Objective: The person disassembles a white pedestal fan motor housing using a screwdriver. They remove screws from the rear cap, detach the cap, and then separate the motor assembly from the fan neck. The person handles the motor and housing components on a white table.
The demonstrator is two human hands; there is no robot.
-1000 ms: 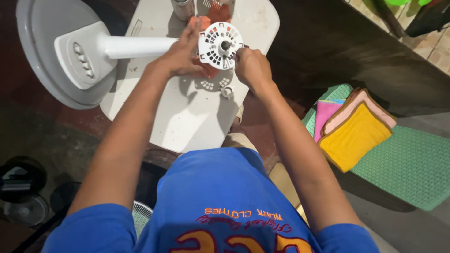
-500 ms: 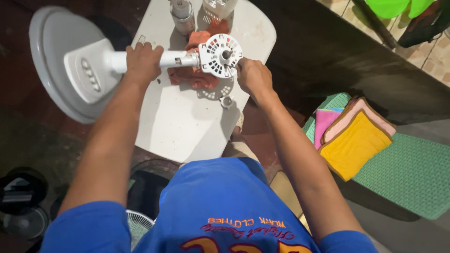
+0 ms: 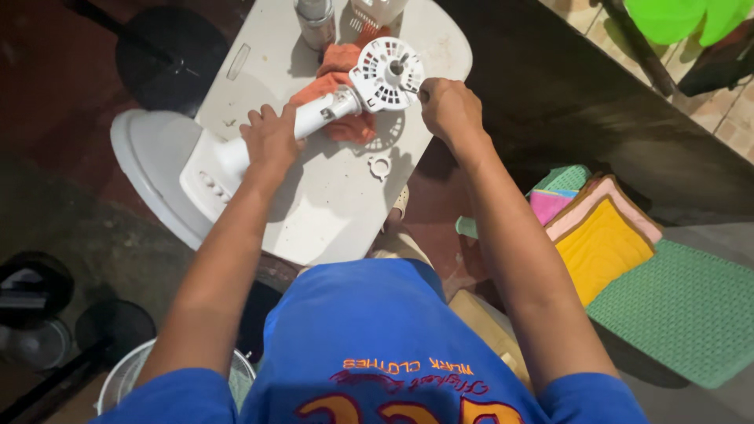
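A white stand fan lies on its side across a small white table (image 3: 330, 220). My left hand (image 3: 271, 141) grips the fan's white pole (image 3: 318, 116) near the control block. My right hand (image 3: 448, 106) is closed at the right edge of the round white motor housing (image 3: 386, 73), fingers pinched on it. An orange cloth (image 3: 342, 67) lies under the housing. A small white ring-shaped part (image 3: 380, 166) rests on the table just below. The fan's round base (image 3: 153, 177) hangs off the table's left side.
A metal can (image 3: 316, 20) and a white ribbed part (image 3: 375, 12) stand at the table's far end. Folded yellow, pink and green cloths (image 3: 601, 243) lie on a green mat (image 3: 683, 314) at right. A fan grille (image 3: 126, 377) sits bottom left on the floor.
The fan has swung so its base sits lower left. My left hand has slid down the pole toward the control block. My right hand stays at the motor housing.
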